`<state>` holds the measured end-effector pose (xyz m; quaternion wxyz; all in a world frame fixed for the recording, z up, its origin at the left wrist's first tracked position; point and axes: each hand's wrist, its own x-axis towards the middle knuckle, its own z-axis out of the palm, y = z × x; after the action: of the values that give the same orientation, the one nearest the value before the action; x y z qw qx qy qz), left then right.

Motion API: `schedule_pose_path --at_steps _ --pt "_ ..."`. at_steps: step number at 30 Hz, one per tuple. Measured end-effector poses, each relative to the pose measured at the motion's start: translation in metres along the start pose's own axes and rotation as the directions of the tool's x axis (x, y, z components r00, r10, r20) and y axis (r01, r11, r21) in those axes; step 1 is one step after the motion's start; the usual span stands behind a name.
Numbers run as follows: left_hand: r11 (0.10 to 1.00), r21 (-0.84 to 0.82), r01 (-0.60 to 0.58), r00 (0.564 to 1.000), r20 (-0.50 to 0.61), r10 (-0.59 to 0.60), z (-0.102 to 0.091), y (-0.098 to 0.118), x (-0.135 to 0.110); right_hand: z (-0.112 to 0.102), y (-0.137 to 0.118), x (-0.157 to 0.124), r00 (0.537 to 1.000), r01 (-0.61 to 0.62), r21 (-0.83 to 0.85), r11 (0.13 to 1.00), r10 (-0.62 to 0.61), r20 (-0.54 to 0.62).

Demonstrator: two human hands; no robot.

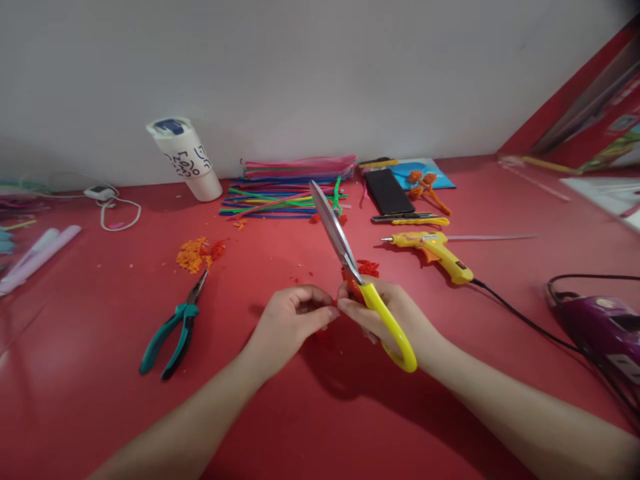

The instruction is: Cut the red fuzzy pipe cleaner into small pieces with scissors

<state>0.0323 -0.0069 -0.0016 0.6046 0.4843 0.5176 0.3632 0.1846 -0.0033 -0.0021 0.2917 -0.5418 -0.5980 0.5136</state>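
Observation:
My right hand point(407, 317) is closed around a pair of scissors point(334, 227) with yellow handles, the metal blades pointing up and away. Its fingertips meet those of my left hand point(287, 323), which pinches a small red piece of pipe cleaner point(336, 304), mostly hidden by the fingers. Just beyond my right hand lies a pile of red clippings point(369, 268). Orange and red clippings point(194, 255) form another heap at the left, beside the tips of teal-handled pliers point(186, 312).
Pipe cleaners point(285, 200) in several colours lie by the wall near a white tumbler point(187, 160). A phone point(389, 191), orange pipe-cleaner flowers point(425, 183), a cutter knife point(413, 219) and a corded yellow glue gun point(435, 250) sit at the right. A purple device point(603, 327) stands far right.

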Motion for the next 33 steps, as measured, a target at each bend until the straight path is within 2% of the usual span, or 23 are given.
schedule_pose_path --at_steps 8,10,13,15,18,21,25,28,33 --pt "0.969 0.204 -0.138 0.987 -0.057 0.152 0.003 -0.006 -0.001 0.0 0.001 -0.001 1.0 0.009 -0.021 1.0 -0.008 0.011" --pt "0.98 0.155 -0.128 0.988 -0.065 0.14 0.002 -0.006 -0.001 -0.002 0.002 0.001 0.999 0.035 -0.048 0.998 -0.035 0.004" --pt "0.993 -0.095 -0.064 0.99 -0.13 0.052 -0.004 -0.005 0.003 -0.01 0.003 0.002 0.993 0.11 -0.198 0.974 -0.116 -0.019" --pt "0.956 -0.285 -0.071 0.984 -0.177 0.02 -0.01 -0.005 0.006 -0.015 0.004 0.003 0.988 0.121 -0.395 0.911 -0.149 -0.042" --pt "0.883 -0.455 -0.12 0.976 -0.215 0.022 -0.019 -0.007 0.01 -0.02 0.005 0.002 0.984 0.091 -0.659 0.746 -0.169 -0.055" --pt "0.847 -0.515 -0.134 0.977 -0.214 0.024 -0.023 -0.007 0.011 -0.019 0.007 0.002 0.979 0.123 -0.794 0.596 -0.205 -0.003" --pt "0.844 -0.506 -0.178 0.97 -0.236 0.063 -0.025 -0.006 0.011 -0.016 0.014 0.004 0.969 0.183 -0.894 0.409 -0.228 0.094" --pt "0.837 -0.504 -0.215 0.962 -0.259 0.092 -0.027 -0.005 0.012 -0.014 0.019 0.004 0.957 0.22 -0.912 0.345 -0.256 0.134" --pt "0.849 -0.487 -0.207 0.96 -0.267 0.082 -0.03 -0.005 0.014 -0.015 0.024 0.005 0.924 0.292 -0.903 0.315 -0.337 0.182"
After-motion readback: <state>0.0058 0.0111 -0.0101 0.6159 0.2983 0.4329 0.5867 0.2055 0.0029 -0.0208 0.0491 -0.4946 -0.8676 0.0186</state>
